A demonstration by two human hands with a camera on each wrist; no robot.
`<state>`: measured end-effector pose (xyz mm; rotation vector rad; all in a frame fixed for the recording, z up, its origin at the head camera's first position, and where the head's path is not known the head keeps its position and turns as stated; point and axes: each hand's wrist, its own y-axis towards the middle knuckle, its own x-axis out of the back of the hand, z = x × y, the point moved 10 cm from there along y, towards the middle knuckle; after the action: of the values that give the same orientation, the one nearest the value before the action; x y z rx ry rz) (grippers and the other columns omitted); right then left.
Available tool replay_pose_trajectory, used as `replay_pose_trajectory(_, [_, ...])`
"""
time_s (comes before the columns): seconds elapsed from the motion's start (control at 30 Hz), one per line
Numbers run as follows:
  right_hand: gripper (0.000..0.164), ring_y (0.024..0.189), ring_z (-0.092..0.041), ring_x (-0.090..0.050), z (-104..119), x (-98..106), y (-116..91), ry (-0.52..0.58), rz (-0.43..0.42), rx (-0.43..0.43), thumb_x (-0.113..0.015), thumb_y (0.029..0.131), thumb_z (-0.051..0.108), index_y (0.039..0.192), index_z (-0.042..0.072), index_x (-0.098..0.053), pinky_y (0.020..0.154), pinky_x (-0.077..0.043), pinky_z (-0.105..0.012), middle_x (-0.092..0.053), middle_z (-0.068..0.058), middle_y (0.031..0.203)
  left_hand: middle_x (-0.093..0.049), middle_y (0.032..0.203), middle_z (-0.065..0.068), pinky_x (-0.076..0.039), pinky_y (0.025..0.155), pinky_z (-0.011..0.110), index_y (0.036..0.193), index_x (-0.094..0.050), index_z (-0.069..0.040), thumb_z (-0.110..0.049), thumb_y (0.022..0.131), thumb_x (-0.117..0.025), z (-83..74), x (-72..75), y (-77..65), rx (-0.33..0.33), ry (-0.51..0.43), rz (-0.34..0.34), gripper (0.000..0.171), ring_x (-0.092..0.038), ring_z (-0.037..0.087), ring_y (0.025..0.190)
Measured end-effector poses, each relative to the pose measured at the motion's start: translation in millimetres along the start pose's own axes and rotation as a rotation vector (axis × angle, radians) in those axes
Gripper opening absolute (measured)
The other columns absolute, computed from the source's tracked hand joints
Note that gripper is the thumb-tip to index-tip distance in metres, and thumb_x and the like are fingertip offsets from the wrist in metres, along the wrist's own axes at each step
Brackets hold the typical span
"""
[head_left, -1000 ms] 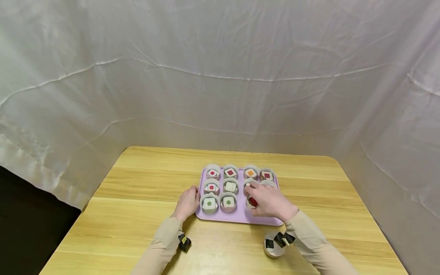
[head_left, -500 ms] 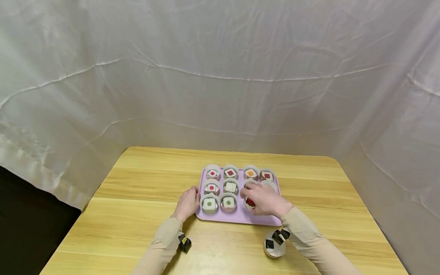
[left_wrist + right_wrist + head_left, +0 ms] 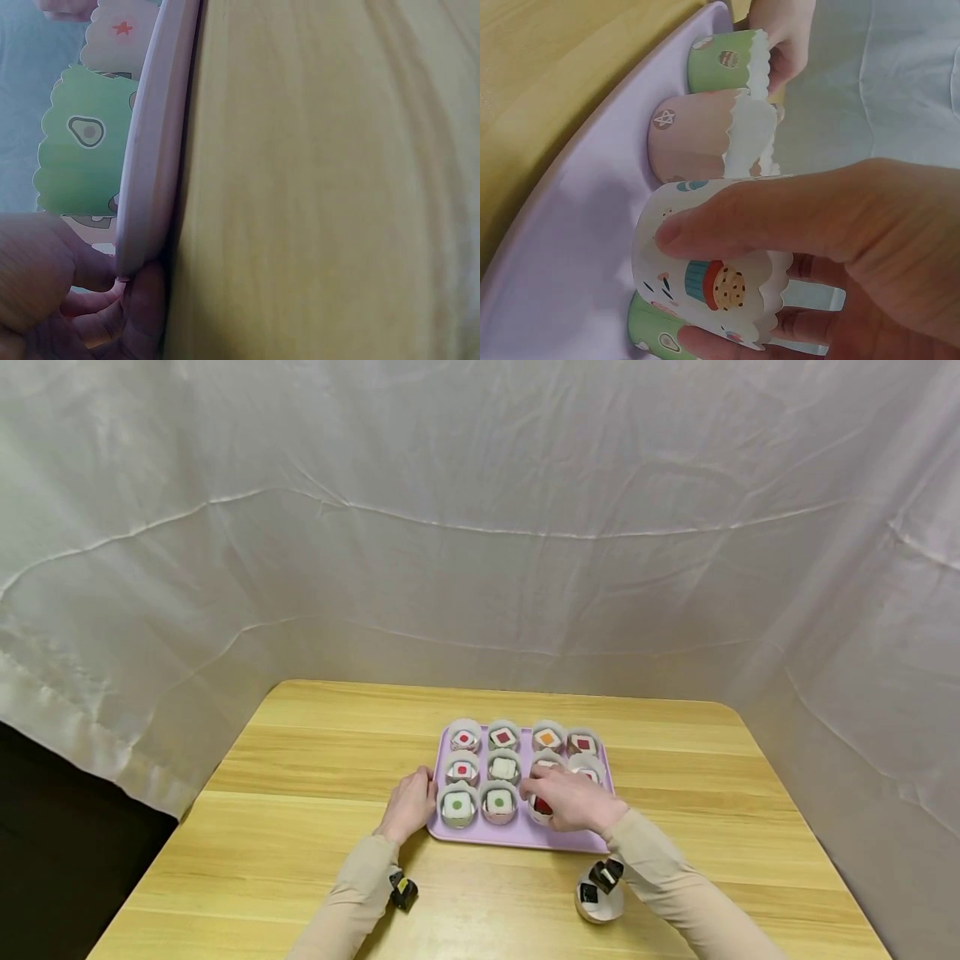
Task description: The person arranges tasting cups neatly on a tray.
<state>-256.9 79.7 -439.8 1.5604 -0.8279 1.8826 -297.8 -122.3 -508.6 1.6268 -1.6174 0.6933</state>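
Observation:
A lilac tray [image 3: 517, 834] lies on the table, bearing rows of scalloped paper baking cups; several show small white squares with coloured centres inside. My left hand [image 3: 409, 804] is at the tray's left edge; in the left wrist view its thumb and fingers pinch the tray rim [image 3: 154, 142]. My right hand [image 3: 573, 797] holds a white baking cup [image 3: 716, 285] printed with a cupcake, thumb on one side and fingers on the other. That cup stands in the front row, with something dark red inside. A pink cup [image 3: 694, 139] stands beside it in the right wrist view.
Another paper cup [image 3: 597, 911] stands on the wooden table [image 3: 300, 827] in front of the tray, below my right forearm. Pale curtains [image 3: 480, 593] enclose the table at the back and sides. Dark camera mounts sit on both wrists.
My right hand has shifted a little to the left with the baking cup, nearer the green-dotted cup in the front row. The left hand and tray stay where they were.

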Motion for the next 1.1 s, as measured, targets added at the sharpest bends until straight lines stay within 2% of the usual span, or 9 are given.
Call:
replay_pose_trajectory(0.43, [0.052,0.096,-0.025,-0.064,2.8,-4.5,1.3,-0.018,0.004,0.025,-0.077,0.063,-0.01,0.109,0.013,-0.066,0.086,-0.056,-0.042,-0.063,-0.005,0.107,-0.07,0.095,0.019,-0.055,0.076,0.047,0.106,-0.063,0.001,-0.008,0.099,-0.057,-0.3,-0.6,-0.4,0.001,-0.004,0.005,0.014,-0.068,0.032,0.085])
replay_pose_trajectory(0.8, [0.049,0.091,-0.024,-0.063,2.1,-4.9,0.1,-0.031,0.007,0.014,-0.083,0.064,-0.007,0.106,0.012,-0.066,0.082,-0.056,-0.039,-0.062,-0.005,0.104,-0.07,0.095,0.019,-0.055,0.075,0.047,0.106,-0.063,0.001,-0.009,0.098,-0.057,-0.6,-0.3,0.0,0.0,0.001,0.006,0.014,-0.068,0.032,0.084])
replay_pose_trajectory(1.1, [0.049,0.09,-0.023,-0.063,1.2,-6.1,0.3,-0.033,0.005,0.011,-0.081,0.064,-0.008,0.106,0.012,-0.067,0.08,-0.056,-0.039,-0.062,-0.005,0.104,-0.07,0.094,0.019,-0.055,0.075,0.047,0.106,-0.064,0.001,-0.008,0.098,-0.057,-1.0,0.3,-0.3,-0.008,0.003,0.001,0.014,-0.068,0.032,0.084])
